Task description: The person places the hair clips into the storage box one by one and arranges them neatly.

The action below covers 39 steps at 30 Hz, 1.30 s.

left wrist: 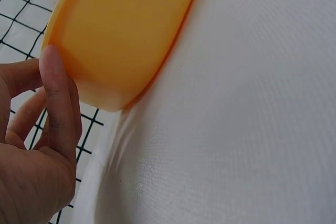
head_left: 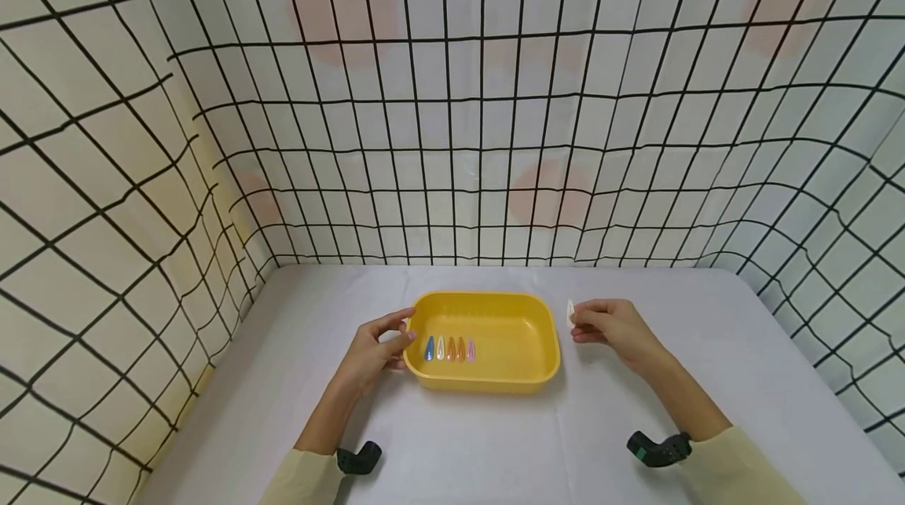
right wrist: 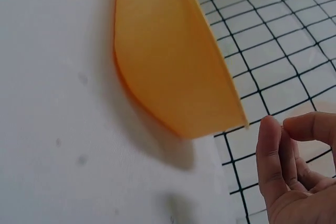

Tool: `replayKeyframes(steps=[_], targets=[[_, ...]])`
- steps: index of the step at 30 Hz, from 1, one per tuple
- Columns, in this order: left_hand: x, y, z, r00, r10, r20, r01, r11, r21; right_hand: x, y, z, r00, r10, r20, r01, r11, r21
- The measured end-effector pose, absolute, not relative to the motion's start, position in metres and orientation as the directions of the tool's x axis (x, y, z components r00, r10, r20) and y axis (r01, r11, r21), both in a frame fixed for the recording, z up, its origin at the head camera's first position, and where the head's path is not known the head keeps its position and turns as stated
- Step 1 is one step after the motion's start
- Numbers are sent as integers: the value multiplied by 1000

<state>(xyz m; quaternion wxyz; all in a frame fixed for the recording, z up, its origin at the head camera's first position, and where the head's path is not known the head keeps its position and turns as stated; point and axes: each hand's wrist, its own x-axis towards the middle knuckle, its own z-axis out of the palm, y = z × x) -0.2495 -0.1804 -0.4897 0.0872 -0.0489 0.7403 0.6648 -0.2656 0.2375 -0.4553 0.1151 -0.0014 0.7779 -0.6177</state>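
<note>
A yellow plastic tray [head_left: 495,381] sits on the white-covered table. Inside, at its left, several snap hair clips stand in a row: a blue clip [head_left: 429,348], a white clip [head_left: 441,348], orange clips [head_left: 456,349] and a pink clip [head_left: 471,349]. My left hand [head_left: 371,348] grips the tray's left rim, thumb on the edge, as the left wrist view also shows [left wrist: 47,119]. Just off the tray's right side, my right hand [head_left: 611,328] pinches a white snap hair clip [head_left: 570,313] upright between thumb and fingers. In the right wrist view that clip is hidden by the fingertips [right wrist: 269,129].
White walls with a black wire grid [head_left: 481,120] rise behind the table and on both sides. The white tablecloth [head_left: 488,450] spreads around the tray. A black strapped device [head_left: 657,450] sits at the right wrist, another [head_left: 359,458] at the left.
</note>
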Motion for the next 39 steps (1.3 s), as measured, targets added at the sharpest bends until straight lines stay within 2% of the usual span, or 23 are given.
replayKeyframes(steps=[22,39], targets=[[-251,-181,-490,-977,44,-208,-202,109,973,-264,163,-440,-918,-348,-192,137,175,-975],[-251,-182,-490,-976,49,-211,-204,114,972,-267,108,-463,-945,-226,-237,141,373,-917]])
